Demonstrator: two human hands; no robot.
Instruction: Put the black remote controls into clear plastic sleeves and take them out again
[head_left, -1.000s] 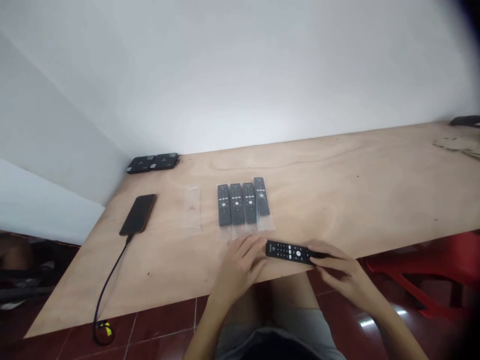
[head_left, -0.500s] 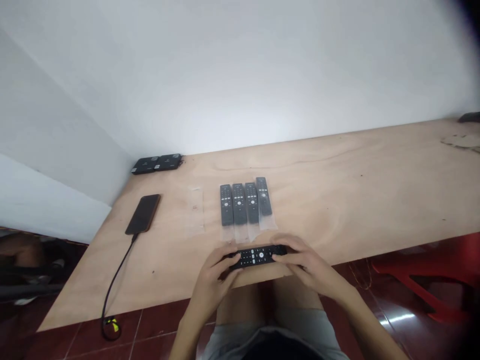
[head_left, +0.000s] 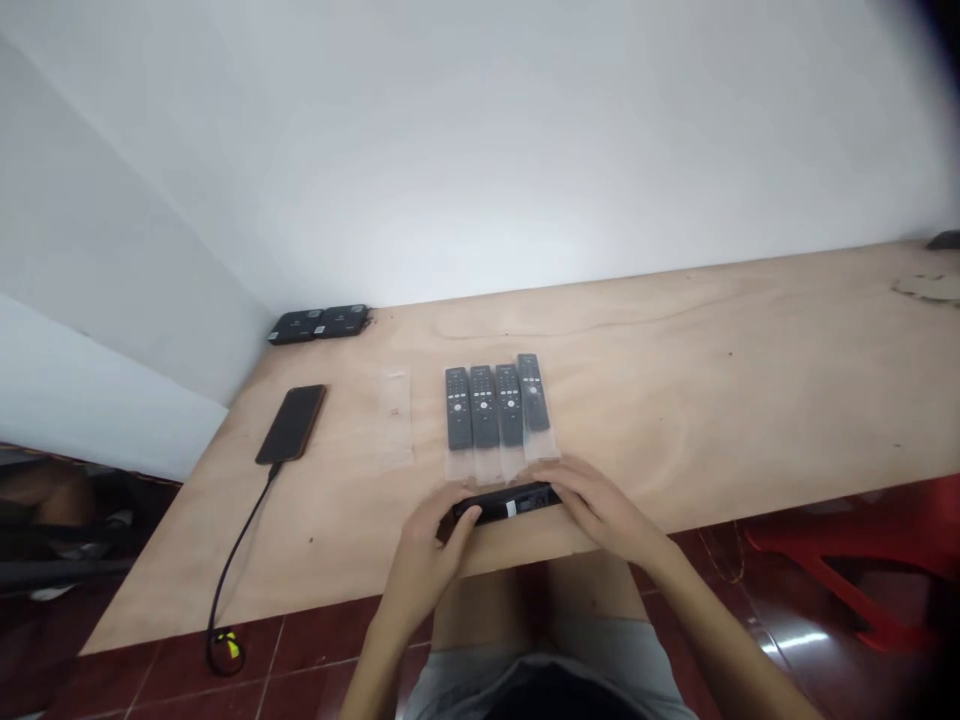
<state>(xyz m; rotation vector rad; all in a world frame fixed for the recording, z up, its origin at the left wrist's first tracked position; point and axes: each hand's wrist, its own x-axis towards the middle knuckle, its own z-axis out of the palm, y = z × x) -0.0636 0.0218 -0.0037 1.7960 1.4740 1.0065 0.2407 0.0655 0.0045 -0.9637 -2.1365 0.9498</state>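
Observation:
A black remote (head_left: 495,503) lies across between my hands at the near edge of the table, its back side with a small white label showing. My left hand (head_left: 435,545) grips its left end, thumb on the near side. Around the right end are the fingers of my right hand (head_left: 600,508), partly hiding it. Just beyond, several remotes (head_left: 484,405) in clear plastic sleeves lie side by side, buttons up. Left of them a flat clear sleeve (head_left: 395,415) rests on the wood.
On the wooden table (head_left: 675,400), a phone (head_left: 292,424) with a black cable (head_left: 238,555) lies at the left. Two black boxes (head_left: 319,323) sit at the back left by the wall. A red chair (head_left: 847,570) stands at the lower right.
The held remote has turned over, from its button side to its back. My right thumb no longer shows on top of it. The whole view has shifted slightly.

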